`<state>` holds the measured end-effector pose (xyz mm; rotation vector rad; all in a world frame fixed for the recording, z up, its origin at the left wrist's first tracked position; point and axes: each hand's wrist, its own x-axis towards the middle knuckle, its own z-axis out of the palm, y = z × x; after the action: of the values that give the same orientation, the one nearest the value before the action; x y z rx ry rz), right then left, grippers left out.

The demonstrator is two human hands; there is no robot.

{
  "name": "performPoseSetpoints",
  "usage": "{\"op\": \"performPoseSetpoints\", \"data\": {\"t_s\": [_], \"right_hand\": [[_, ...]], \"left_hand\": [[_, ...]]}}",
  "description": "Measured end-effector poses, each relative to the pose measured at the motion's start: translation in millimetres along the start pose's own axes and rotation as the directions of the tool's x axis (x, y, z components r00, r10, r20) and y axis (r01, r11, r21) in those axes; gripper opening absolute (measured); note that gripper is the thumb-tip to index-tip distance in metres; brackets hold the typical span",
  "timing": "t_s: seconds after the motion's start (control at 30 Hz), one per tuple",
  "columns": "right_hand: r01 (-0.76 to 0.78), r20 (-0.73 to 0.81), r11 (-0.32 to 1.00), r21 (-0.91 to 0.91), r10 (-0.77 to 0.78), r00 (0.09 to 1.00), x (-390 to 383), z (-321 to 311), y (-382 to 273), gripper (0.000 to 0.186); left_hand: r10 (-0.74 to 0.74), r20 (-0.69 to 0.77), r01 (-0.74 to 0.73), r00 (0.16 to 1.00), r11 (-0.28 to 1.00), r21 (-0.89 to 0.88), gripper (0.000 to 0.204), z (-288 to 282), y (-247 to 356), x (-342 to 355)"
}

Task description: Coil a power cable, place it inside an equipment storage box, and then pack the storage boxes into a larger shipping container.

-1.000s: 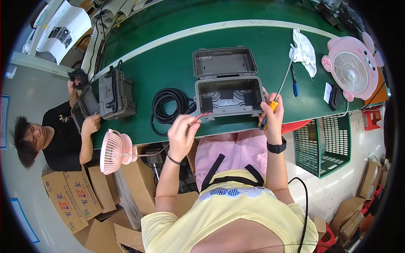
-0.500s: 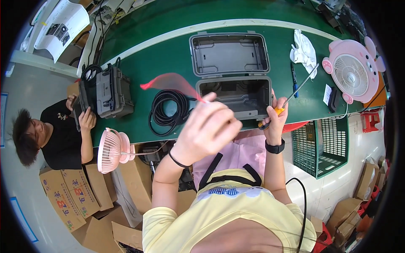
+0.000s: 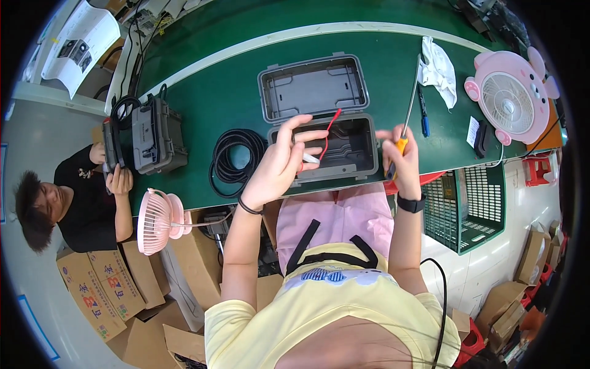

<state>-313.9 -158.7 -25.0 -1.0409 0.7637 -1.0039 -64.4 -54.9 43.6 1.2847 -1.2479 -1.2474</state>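
Note:
An open grey plastic case (image 3: pixel 346 169) lies at the bench's front edge, its lid (image 3: pixel 313 86) folded back. My left hand (image 3: pixel 283 160) is over the case's left half, fingers curved around a small white piece (image 3: pixel 310 158) with red wire (image 3: pixel 334 120); the exact grip is partly hidden. My right hand (image 3: pixel 402 161), just right of the case, grips a screwdriver (image 3: pixel 401 145) by its yellow and dark handle, shaft pointing up. A coiled black corrugated hose (image 3: pixel 224 163) lies left of the case.
Green bench (image 3: pixel 203 92) holds a bear-shaped fan (image 3: pixel 510 98), white cloth (image 3: pixel 439 77), blue pen (image 3: pixel 424 123) and black item (image 3: pixel 482 138). A pink fan (image 3: pixel 157 218) hangs at the front edge. A co-worker (image 3: pixel 86 203) handles another case (image 3: pixel 157 138). Below are cartons (image 3: pixel 101 289) and a crate (image 3: pixel 467 209).
My left hand has moved up over the case, swinging the red wire across it. The case has shifted slightly left. The co-worker's hands have shifted on the other case's lid.

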Motion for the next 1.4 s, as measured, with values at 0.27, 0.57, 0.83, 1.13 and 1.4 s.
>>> {"op": "performPoseSetpoints", "data": {"t_s": [0.27,0.57,0.83,1.13,1.4], "right_hand": [[0.142,0.045,0.952,-0.27,-0.135,0.99,72,21,-37,0.023],[0.104,0.127,0.895,-0.433,-0.053,0.991,119,24,-21,0.023],[0.296,0.105,0.902,-0.314,-0.277,0.955,108,26,-28,0.028],[0.359,-0.025,0.863,-0.356,-0.393,0.919,71,36,-40,0.032],[0.273,-0.038,0.908,-0.318,-0.3,0.953,21,45,-28,0.035]], "left_hand": [[0.273,0.012,-0.225,0.962,0.766,0.602,0.042,24,-8,0],[0.437,-0.029,-0.108,0.899,0.285,0.952,0.056,20,2,9],[0.678,0.182,-0.345,0.713,0.112,0.932,0.038,-12,-26,-24],[0.613,0.177,-0.305,0.77,0.109,0.946,0.053,-22,-53,-16],[0.748,-0.058,-0.185,0.661,0.238,0.953,0.042,-21,-68,-3]]}}
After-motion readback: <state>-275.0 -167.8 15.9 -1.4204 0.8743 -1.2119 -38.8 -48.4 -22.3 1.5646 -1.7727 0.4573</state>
